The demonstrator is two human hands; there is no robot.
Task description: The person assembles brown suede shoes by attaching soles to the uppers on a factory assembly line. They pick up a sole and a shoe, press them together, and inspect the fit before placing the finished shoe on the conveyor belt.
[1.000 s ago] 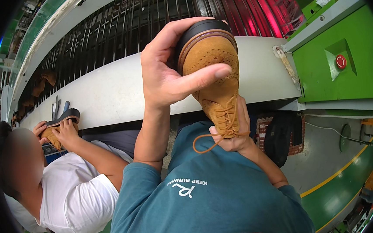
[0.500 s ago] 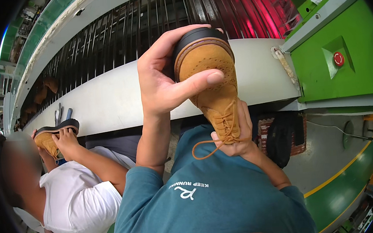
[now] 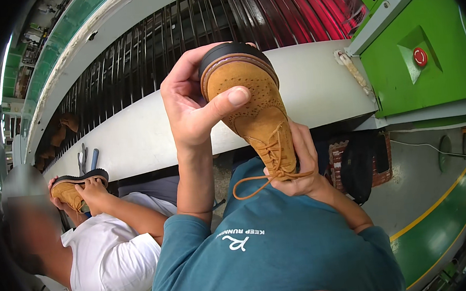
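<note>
A tan suede lace-up shoe (image 3: 254, 108) with a black sole and a perforated toe is held up in front of me, its toe pointing away. My left hand (image 3: 197, 104) wraps round the toe end, fingers behind the sole and thumb lying across the perforated upper. At the ankle end my right hand (image 3: 303, 167) grips the shoe from behind, beside the tied brown laces (image 3: 278, 158). One lace loop hangs out to the left. The right hand's fingers are partly hidden by the shoe.
Beyond the white ledge (image 3: 315, 76) runs a rack of dark metal rollers (image 3: 180, 32), glowing red at right. A green machine panel (image 3: 444, 52) carries a red button (image 3: 420, 57). At left, a co-worker in a white shirt (image 3: 113, 259) holds a similar shoe (image 3: 72, 192) near upright tools (image 3: 94, 159).
The shoe and my left hand have shifted slightly left in the picture, and the toe leans a little more left. The whole view has also turned slightly. Both hands keep their hold.
</note>
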